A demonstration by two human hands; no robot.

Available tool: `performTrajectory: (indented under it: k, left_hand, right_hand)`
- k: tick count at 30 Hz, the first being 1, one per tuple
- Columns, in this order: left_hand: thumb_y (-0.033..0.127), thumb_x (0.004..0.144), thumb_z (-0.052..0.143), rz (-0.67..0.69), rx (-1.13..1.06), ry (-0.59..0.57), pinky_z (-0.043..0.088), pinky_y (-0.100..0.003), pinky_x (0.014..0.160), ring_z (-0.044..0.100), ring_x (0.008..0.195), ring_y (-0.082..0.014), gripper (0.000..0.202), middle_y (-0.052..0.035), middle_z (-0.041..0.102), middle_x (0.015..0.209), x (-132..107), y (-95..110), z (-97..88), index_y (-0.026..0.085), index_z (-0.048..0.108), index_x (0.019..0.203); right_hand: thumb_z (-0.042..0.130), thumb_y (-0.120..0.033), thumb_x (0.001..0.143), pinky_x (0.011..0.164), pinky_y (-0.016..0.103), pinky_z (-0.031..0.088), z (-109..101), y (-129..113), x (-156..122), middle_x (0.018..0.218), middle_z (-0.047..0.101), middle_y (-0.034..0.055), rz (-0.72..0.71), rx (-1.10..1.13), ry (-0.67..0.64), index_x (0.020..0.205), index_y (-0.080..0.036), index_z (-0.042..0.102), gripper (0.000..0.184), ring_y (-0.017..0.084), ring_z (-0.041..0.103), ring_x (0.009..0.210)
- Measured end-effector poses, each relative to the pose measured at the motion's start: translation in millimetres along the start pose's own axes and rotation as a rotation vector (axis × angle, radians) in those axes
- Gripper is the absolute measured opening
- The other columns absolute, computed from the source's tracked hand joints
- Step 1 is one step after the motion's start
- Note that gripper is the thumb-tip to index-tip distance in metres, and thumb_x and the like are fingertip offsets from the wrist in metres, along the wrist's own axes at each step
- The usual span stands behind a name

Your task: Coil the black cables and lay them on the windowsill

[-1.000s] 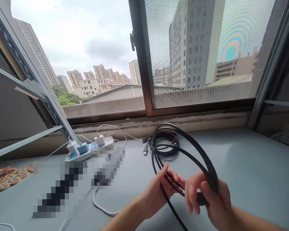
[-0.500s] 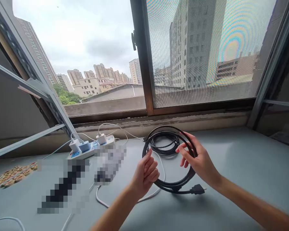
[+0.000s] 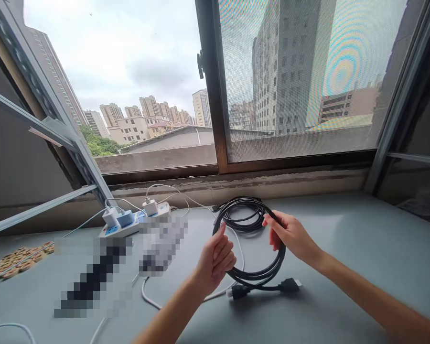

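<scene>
Between my hands is a coiled black HDMI cable (image 3: 257, 276), held as a ring of several loops above the table. My left hand (image 3: 217, 258) is closed round the ring's left side, thumb pointing up. On the opposite side, my right hand (image 3: 288, 234) pinches the loops with thumb and fingers. Two end plugs hang at the bottom: one black plug (image 3: 289, 285) points right, and another plug (image 3: 239, 292) with a pale tip points left. Behind the ring, a second coiled black cable (image 3: 244, 227) lies on the table, partly hidden by the held loops.
A white power strip (image 3: 129, 229) with chargers plugged in stands at the back left. White cords (image 3: 152, 301) run over the grey table (image 3: 361, 267). Blurred-out items (image 3: 96, 277) and small wooden pieces (image 3: 17, 263) lie left. A window sill (image 3: 290, 179) borders the back.
My right hand has come slightly down and left, and its upper loop has joined the rest of the ring. The second plug now shows below the ring. My left hand has hardly moved.
</scene>
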State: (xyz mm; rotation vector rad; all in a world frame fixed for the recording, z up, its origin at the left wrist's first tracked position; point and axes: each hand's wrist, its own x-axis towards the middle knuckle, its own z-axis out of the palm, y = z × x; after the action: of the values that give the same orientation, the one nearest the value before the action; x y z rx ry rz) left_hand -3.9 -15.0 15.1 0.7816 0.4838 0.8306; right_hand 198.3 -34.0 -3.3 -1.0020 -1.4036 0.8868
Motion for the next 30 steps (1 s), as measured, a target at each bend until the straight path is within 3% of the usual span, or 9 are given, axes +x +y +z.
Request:
performTrajectory:
  k: [4, 8, 10, 12, 17, 22, 24, 27, 30]
  left_hand:
    - [0.039, 0.081, 0.06, -0.007, 0.024, -0.031, 0.021, -0.017, 0.034, 0.02, 0.024, -0.0019, 0.06, 0.0084, 0.018, 0.032, 3, -6, 1.7, 0.017, 0.021, 0.04]
    - [0.036, 0.082, 0.056, 0.054, 0.278, 0.03, 0.044, -0.021, 0.062, 0.058, 0.056, -0.0116, 0.039, 0.0017, 0.048, 0.051, 5, -12, 7.4, 0.015, 0.047, 0.051]
    - [0.041, 0.083, 0.054, 0.06, 0.408, 0.046, 0.044, -0.023, 0.072, 0.061, 0.069, -0.0147, 0.036, -0.0026, 0.059, 0.064, 4, -15, 10.3, 0.014, 0.056, 0.06]
    - [0.048, 0.085, 0.049, -0.02, 0.478, 0.025, 0.043, -0.025, 0.065, 0.061, 0.063, -0.0157, 0.041, -0.0051, 0.062, 0.064, 2, -18, 12.5, 0.012, 0.06, 0.068]
    - [0.05, 0.087, 0.039, -0.24, 0.341, -0.119, 0.044, -0.031, 0.073, 0.064, 0.066, -0.0201, 0.048, -0.009, 0.067, 0.068, -3, -31, 16.5, 0.01, 0.064, 0.098]
    - [0.053, 0.085, 0.043, -0.359, 0.196, -0.114, 0.043, -0.03, 0.079, 0.058, 0.066, -0.0168, 0.051, -0.0062, 0.064, 0.064, -5, -38, 14.0, 0.011, 0.067, 0.069]
    - [0.058, 0.086, 0.039, -0.425, 0.221, -0.175, 0.041, -0.03, 0.083, 0.059, 0.069, -0.0174, 0.059, -0.0081, 0.064, 0.066, -5, -39, 11.2, 0.009, 0.067, 0.066]
    - [0.065, 0.085, 0.034, -0.466, 0.238, -0.294, 0.04, -0.031, 0.087, 0.06, 0.079, -0.0204, 0.068, -0.0127, 0.067, 0.081, -5, -40, 9.6, 0.006, 0.07, 0.084]
    - [0.059, 0.084, 0.044, -0.37, 0.175, -0.224, 0.041, -0.03, 0.085, 0.061, 0.084, -0.0206, 0.055, -0.0096, 0.068, 0.089, -5, -39, 13.9, 0.011, 0.067, 0.094]
  right_hand:
    - [0.061, -0.062, 0.081, 0.04, 0.019, 0.039, 8, -8, -4, 0.039, 0.04, -0.0044, 0.135, 0.376, 0.0, 0.052, -0.019, 0.038, 0.056, 0.011, 0.046, 0.036]
    - [0.071, -0.054, 0.077, 0.03, 0.016, 0.026, 9, -29, -12, 0.037, 0.034, -0.0067, 0.068, 0.554, 0.078, 0.051, -0.018, 0.037, 0.056, 0.007, 0.035, 0.028]
    - [0.068, -0.049, 0.083, 0.029, 0.016, 0.025, 10, -36, -17, 0.035, 0.033, -0.0067, -0.018, 0.581, 0.116, 0.05, -0.018, 0.036, 0.055, 0.007, 0.034, 0.026]
    - [0.062, -0.046, 0.09, 0.03, 0.015, 0.026, 13, -38, -25, 0.035, 0.035, -0.0057, -0.142, 0.553, 0.136, 0.05, -0.017, 0.038, 0.054, 0.007, 0.036, 0.026]
    - [0.045, -0.036, 0.101, 0.039, 0.016, 0.037, 32, -31, -51, 0.043, 0.048, -0.0032, -0.447, 0.409, 0.038, 0.058, -0.018, 0.046, 0.047, 0.009, 0.045, 0.035]
    - [0.04, -0.037, 0.102, 0.049, 0.021, 0.042, 41, -22, -61, 0.047, 0.052, -0.002, -0.688, 0.265, -0.115, 0.066, -0.018, 0.049, 0.042, 0.011, 0.051, 0.041]
    - [0.04, -0.037, 0.102, 0.049, 0.022, 0.042, 40, -21, -59, 0.049, 0.052, -0.0012, -0.673, 0.273, -0.125, 0.064, -0.018, 0.05, 0.043, 0.012, 0.051, 0.043]
    - [0.041, -0.041, 0.101, 0.047, 0.021, 0.039, 39, -22, -54, 0.051, 0.053, -0.0006, -0.536, 0.321, -0.142, 0.063, -0.018, 0.051, 0.046, 0.011, 0.047, 0.043]
    - [0.043, -0.045, 0.1, 0.05, 0.022, 0.04, 42, -24, -51, 0.05, 0.051, -0.0006, -0.458, 0.379, -0.212, 0.06, -0.017, 0.05, 0.049, 0.011, 0.046, 0.045]
